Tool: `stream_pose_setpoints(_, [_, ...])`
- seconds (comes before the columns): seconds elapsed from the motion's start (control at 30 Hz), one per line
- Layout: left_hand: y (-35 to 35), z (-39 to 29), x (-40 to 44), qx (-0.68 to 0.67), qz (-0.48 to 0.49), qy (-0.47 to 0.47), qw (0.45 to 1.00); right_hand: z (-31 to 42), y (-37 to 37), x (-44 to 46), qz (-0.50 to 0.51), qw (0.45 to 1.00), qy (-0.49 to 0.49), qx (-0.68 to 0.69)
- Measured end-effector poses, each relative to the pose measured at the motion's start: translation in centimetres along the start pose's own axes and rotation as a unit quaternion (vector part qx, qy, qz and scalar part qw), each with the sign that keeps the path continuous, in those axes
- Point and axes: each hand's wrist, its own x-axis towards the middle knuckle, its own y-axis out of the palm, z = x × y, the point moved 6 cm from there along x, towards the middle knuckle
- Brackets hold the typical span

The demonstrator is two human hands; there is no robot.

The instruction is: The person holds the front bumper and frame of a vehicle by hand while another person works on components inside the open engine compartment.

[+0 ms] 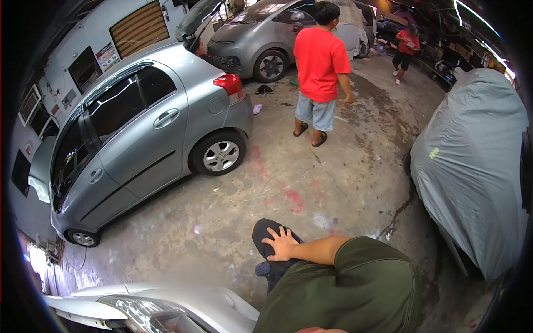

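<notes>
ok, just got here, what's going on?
Not much hands-on: the camera wearer's right hand is spread on a dark-clothed knee, holding no tool. The left hand isn't clearly visible. A person in a red shirt stands facing away, between a silver hatchback and a grey cover. Another person is farther back.

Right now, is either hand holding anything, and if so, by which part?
The right hand holds nothing; it rests spread on the knee. The left hand cannot be made out, so I cannot tell there.
</notes>
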Motion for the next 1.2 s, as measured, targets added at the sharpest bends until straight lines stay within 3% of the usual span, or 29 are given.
stream_pose_setpoints(0.73, [0.2,0.8,-0.5,0.008,0.039,-0.055,0.998,2.1,-0.4,1.7,0.036,0.999,-0.028,0.000])
stream_pose_setpoints(0.83, [-0.3,0.6,-0.3,0.010,0.027,-0.060,0.998,0.9,0.9,3.3,0.031,0.996,-0.024,0.080])
stream_pose_setpoints(0.87, [-0.2,0.9,-0.6,0.007,0.018,-0.049,0.999,0.9,-0.5,3.5,-0.032,0.994,-0.016,0.105])
stream_pose_setpoints(0.93, [0.0,0.3,-0.4,0.015,0.003,-0.020,1.000,0.7,-4.7,5.2,-0.102,0.932,-0.077,0.338])
stream_pose_setpoints(0.97, [0.0,0.4,-0.3,0.026,0.005,-0.007,1.000,0.8,-7.1,5.4,-0.133,0.876,-0.104,0.451])
stream_pose_setpoints(1.03, [-0.1,-0.1,0.0,0.025,0.003,-0.003,1.000,3.6,-18.1,1.6,-0.288,0.872,-0.232,0.319])
stream_pose_setpoints(1.1, [0.0,0.1,0.1,0.016,-0.007,0.002,1.000,6.1,-27.9,-2.7,-0.368,0.810,-0.323,0.321])
stream_pose_setpoints(1.2, [0.3,0.3,0.1,0.003,-0.019,-0.003,1.000,10.0,-40.2,-11.6,-0.532,0.678,-0.472,0.187])
